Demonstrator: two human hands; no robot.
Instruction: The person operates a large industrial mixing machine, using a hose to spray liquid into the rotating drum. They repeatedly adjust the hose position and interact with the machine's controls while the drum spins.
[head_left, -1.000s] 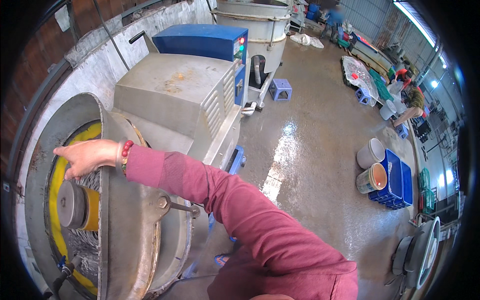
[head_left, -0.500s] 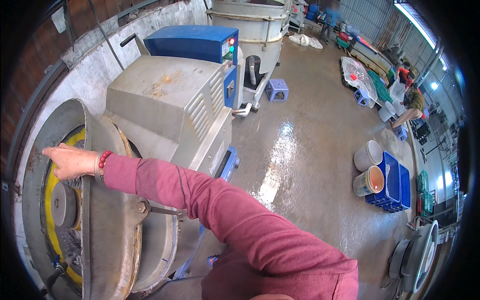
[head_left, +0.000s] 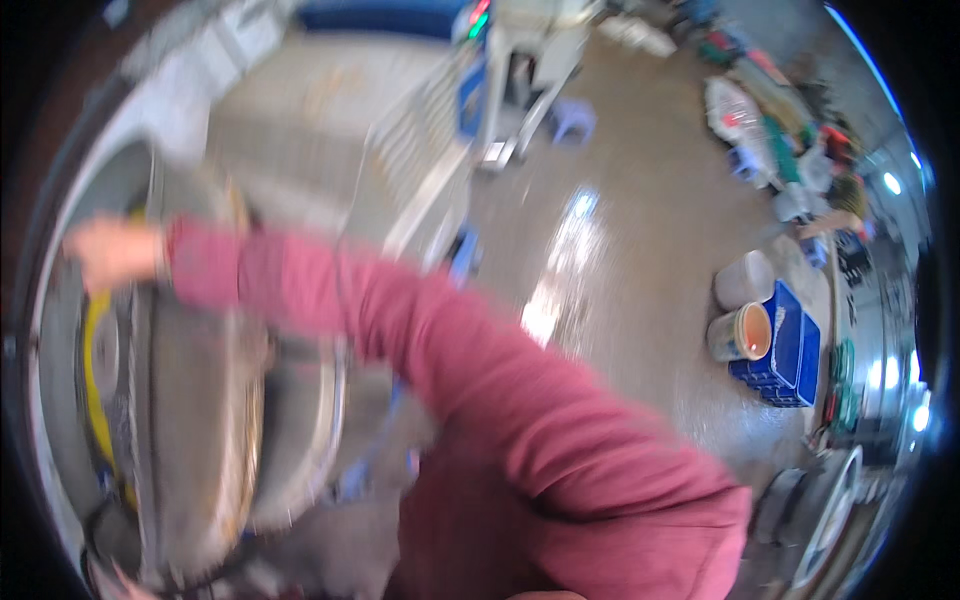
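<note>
My right arm, in a dark pink sleeve, reaches across to the far left over a round grey metal machine drum [head_left: 195,430]. My right hand [head_left: 112,255] is over the drum's opening, close to its upper inner wall; blur smears its fingers, and I cannot see whether they hold anything. A yellow ring [head_left: 98,400] lines the opening, around a grey round hub [head_left: 106,345]. At the lower left edge, a blurred pinkish shape that may be my left hand [head_left: 128,588] shows beside a dark hose [head_left: 95,565]. Its fingers cannot be made out.
Behind the drum stands a grey vented machine housing [head_left: 310,110] with a blue top. To the right, on a wet floor [head_left: 630,250], are a white bucket [head_left: 742,282], an orange-lined bucket [head_left: 738,335] and blue crates [head_left: 785,350]. Other people work at the far right.
The view has shifted and blurred. My right hand has moved up and slightly left over the drum's opening. A pinkish shape has come in at the lower left edge.
</note>
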